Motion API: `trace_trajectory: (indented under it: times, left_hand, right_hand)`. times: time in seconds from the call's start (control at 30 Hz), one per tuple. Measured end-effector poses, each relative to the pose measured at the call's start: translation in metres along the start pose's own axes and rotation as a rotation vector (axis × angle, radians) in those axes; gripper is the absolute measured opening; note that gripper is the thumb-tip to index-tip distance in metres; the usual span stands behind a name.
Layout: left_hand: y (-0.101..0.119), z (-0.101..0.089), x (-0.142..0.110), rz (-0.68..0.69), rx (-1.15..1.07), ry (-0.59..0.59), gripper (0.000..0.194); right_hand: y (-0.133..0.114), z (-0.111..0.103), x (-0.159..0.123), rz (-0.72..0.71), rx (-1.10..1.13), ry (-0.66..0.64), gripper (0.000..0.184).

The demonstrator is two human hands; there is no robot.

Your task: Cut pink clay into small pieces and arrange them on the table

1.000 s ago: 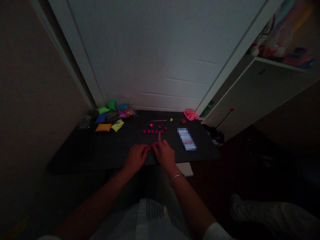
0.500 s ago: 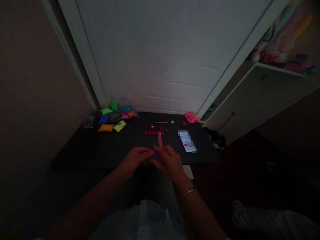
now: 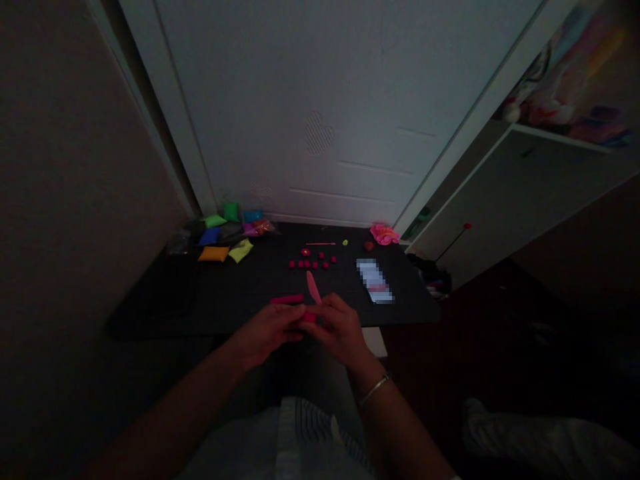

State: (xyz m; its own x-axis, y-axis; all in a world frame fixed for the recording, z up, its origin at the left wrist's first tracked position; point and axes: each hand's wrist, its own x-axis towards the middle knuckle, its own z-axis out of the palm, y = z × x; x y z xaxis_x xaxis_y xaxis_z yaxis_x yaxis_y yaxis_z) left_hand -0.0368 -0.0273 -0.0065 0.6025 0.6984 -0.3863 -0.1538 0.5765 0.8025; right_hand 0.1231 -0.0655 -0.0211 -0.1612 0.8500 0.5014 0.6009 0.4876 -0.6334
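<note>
My left hand (image 3: 270,328) is closed on a small piece of bright pink modelling clay (image 3: 310,317), held just over the table's front edge. My right hand (image 3: 340,328) meets it there, its fingers touching the same piece. A pink plastic knife (image 3: 313,287) sticks up and forward from my right fingers. On the table behind my left hand lies a pink clay roll (image 3: 287,299). Farther back, several pink clay pieces (image 3: 301,265) sit in a loose row, with a ring-like pink piece (image 3: 305,253) behind them.
Coloured clay packets (image 3: 214,254) are grouped at the back left of the dark table (image 3: 225,293). A phone (image 3: 374,280) lies to the right. Behind are a thin pink stick (image 3: 321,244), a yellow-green bit (image 3: 345,243), a reddish ball (image 3: 369,246) and a pink ruffled object (image 3: 384,233).
Both hands have lifted off the tabletop and drawn slightly toward me, the small clay piece now between them. The pink roll has come into view, and the knife has tilted left.
</note>
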Motion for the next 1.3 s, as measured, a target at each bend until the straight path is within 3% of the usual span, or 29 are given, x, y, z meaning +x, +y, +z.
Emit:
trace_trajectory:
  times: [0.47,0.6,0.73,0.9,1.03,1.3]
  left_hand:
    - [-0.0068,-0.0052,-0.0035,-0.057,-0.028,-0.185,0.025]
    - [-0.0048,-0.0055,-0.0047,-0.014,0.007,-0.154,0.024]
    - [-0.0047,-0.0064,-0.0057,-0.008,0.021,-0.130,0.025]
    - [-0.0047,-0.0054,-0.0064,-0.009,0.072,-0.126,0.025]
    - [-0.0049,-0.0058,-0.0056,-0.029,0.111,-0.114,0.024]
    - [-0.0069,-0.0072,-0.0032,-0.041,0.113,-0.076,0.022]
  right_hand:
    - [0.0000,0.0026,-0.0056,0.014,0.076,-0.029,0.025]
    - [0.0012,0.0027,-0.0071,0.020,0.088,-0.023,0.037]
    - [-0.0001,0.0014,-0.0070,0.038,0.126,-0.001,0.024]
    - [-0.0016,0.0007,-0.0065,0.018,0.120,0.000,0.030]
    - [-0.0018,0.0024,-0.0072,0.051,0.118,-0.015,0.021]
    - [-0.0004,0.0066,-0.0088,0.061,0.103,-0.040,0.022]
